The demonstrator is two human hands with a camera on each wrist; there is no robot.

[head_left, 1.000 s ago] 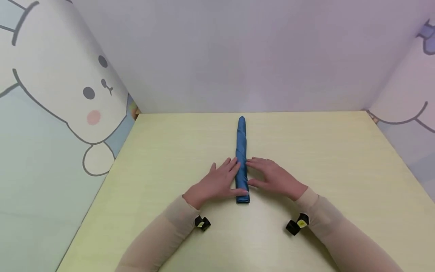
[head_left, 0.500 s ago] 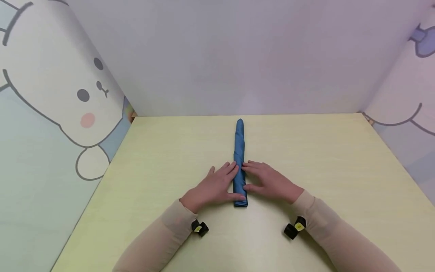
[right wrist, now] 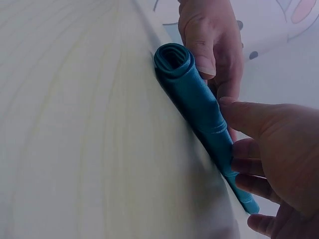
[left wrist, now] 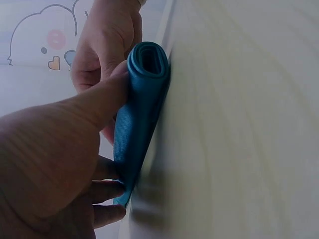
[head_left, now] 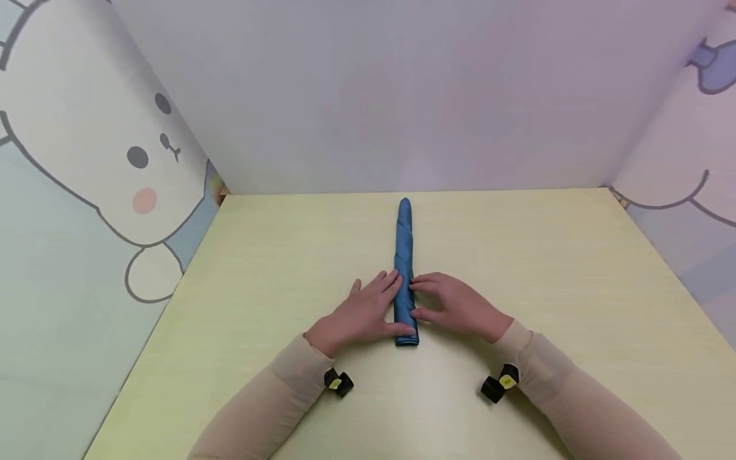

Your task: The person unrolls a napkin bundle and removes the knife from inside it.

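Note:
A rolled blue cloth (head_left: 404, 249) with a satiny sheen lies lengthwise on the table, its far end narrowing to a point. In the left wrist view, the near end of the roll (left wrist: 148, 59) shows layers wound round a hollow middle. My left hand (head_left: 359, 316) lies along the roll's left side, fingertips on its edge and thumb across the top near the close end. On the other side, my right hand (head_left: 460, 306) touches the roll with fingertips and thumb, its fingers slightly bent. In the right wrist view, the right thumb (right wrist: 244, 114) rests against the cloth's side.
The pale wooden table (head_left: 546, 255) reaches back to a plain white wall (head_left: 402, 96). Side panels with cartoon drawings (head_left: 75, 160) flank it left and right. Each wrist carries a small black camera, such as the left wrist camera (head_left: 339, 382).
The head view has shifted slightly. Both hands keep nearly the same place at the roll; the right fingers are a little more bent.

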